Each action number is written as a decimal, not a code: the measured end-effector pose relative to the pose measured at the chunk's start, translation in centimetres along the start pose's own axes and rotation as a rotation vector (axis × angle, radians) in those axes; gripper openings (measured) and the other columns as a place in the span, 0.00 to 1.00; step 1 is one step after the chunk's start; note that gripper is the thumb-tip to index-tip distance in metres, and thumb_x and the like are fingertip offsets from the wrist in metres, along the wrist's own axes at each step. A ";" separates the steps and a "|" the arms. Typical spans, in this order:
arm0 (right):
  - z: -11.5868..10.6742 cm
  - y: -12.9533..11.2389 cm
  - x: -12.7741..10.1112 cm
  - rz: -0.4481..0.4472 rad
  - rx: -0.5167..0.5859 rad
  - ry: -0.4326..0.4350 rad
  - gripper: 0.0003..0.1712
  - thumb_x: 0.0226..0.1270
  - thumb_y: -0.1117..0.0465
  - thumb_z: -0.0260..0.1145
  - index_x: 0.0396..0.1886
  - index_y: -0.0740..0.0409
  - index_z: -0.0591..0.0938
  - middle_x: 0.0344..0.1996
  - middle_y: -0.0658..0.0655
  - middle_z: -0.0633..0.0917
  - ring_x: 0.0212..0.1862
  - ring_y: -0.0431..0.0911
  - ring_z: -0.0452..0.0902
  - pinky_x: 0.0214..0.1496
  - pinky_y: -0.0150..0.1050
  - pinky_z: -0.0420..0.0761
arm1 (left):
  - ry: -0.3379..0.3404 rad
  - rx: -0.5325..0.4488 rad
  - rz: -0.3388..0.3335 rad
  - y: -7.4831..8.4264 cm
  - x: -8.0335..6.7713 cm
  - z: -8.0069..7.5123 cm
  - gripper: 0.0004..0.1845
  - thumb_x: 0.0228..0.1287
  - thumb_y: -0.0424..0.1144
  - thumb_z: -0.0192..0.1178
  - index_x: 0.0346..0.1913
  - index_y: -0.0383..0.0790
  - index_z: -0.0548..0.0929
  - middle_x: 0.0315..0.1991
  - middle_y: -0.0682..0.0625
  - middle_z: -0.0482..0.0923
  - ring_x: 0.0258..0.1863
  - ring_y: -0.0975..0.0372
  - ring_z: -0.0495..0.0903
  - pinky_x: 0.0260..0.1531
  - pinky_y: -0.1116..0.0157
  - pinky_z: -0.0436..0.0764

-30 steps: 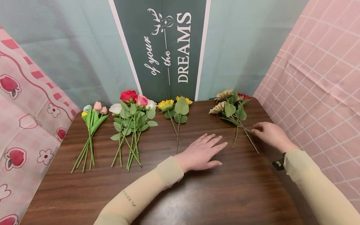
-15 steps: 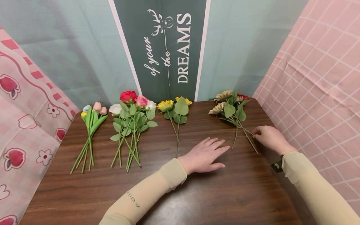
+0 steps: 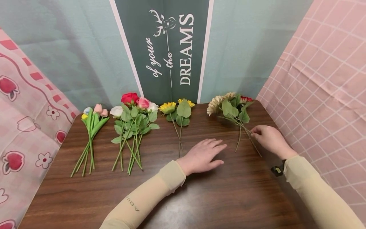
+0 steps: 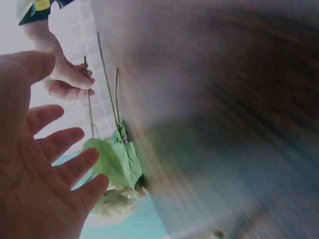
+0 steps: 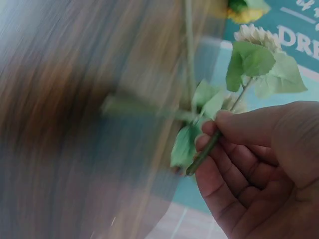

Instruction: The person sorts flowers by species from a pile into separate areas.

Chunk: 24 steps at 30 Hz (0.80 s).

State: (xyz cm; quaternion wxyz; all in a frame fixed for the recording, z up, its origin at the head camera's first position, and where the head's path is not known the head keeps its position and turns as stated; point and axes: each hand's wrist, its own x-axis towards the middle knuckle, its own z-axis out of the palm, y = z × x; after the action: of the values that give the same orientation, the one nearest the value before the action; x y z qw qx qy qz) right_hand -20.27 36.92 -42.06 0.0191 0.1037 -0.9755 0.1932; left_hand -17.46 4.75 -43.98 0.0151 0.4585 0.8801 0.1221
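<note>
Here the right hand (image 3: 268, 138) pinches a beige flower stem (image 3: 228, 117).

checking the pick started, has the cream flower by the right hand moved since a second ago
Yes. The cream flower has lifted and swung left, away from the table's right edge, its stem pinched in the right hand.

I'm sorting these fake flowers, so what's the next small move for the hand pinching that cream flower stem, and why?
Probably lift the cream flower a little higher. The right hand already pinches its stem between thumb and fingers, and the bloom is tilted up off the table, yet its leaves lie among the other stems of that pile, so a straight raise should free it.
</note>
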 end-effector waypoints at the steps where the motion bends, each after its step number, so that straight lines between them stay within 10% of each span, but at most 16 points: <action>1: 0.2 -0.6 0.1 0.003 0.026 0.005 0.09 0.72 0.64 0.66 0.44 0.63 0.88 0.40 0.62 0.89 0.38 0.54 0.83 0.41 0.54 0.79 | 0.022 -0.024 -0.017 -0.4 -0.1 0.0 0.34 0.78 0.57 0.53 0.79 0.46 0.64 0.77 0.47 0.63 0.76 0.53 0.61 0.76 0.56 0.56; 12: 6.7 -10.9 1.8 0.039 0.538 -0.041 0.11 0.70 0.60 0.71 0.47 0.63 0.87 0.34 0.56 0.88 0.32 0.46 0.81 0.33 0.39 0.81 | 0.415 -0.673 -0.453 -5.6 -2.9 -1.1 0.20 0.76 0.47 0.60 0.64 0.44 0.83 0.60 0.51 0.83 0.61 0.60 0.79 0.63 0.59 0.76; 18: 9.3 -16.8 2.8 0.051 0.784 -0.092 0.12 0.70 0.61 0.71 0.46 0.65 0.86 0.34 0.58 0.88 0.31 0.47 0.83 0.34 0.42 0.85 | 0.631 -1.019 -0.558 -7.6 -4.1 -2.0 0.19 0.69 0.48 0.68 0.56 0.41 0.86 0.47 0.51 0.87 0.45 0.59 0.84 0.47 0.61 0.83; 24: 11.3 -19.7 3.2 0.059 0.932 -0.101 0.14 0.68 0.65 0.72 0.47 0.71 0.83 0.34 0.57 0.87 0.32 0.48 0.84 0.38 0.48 0.88 | 0.702 -1.133 -0.629 -8.4 -5.2 -2.5 0.17 0.65 0.48 0.72 0.51 0.42 0.88 0.42 0.49 0.87 0.44 0.58 0.84 0.43 0.62 0.81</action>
State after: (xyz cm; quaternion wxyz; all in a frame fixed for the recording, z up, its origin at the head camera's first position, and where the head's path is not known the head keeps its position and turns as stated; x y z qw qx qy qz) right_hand -19.26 14.16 -44.89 -0.0826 0.0825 -0.7869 0.6059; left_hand -21.52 -4.53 -43.94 0.0015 0.0404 0.7252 0.6873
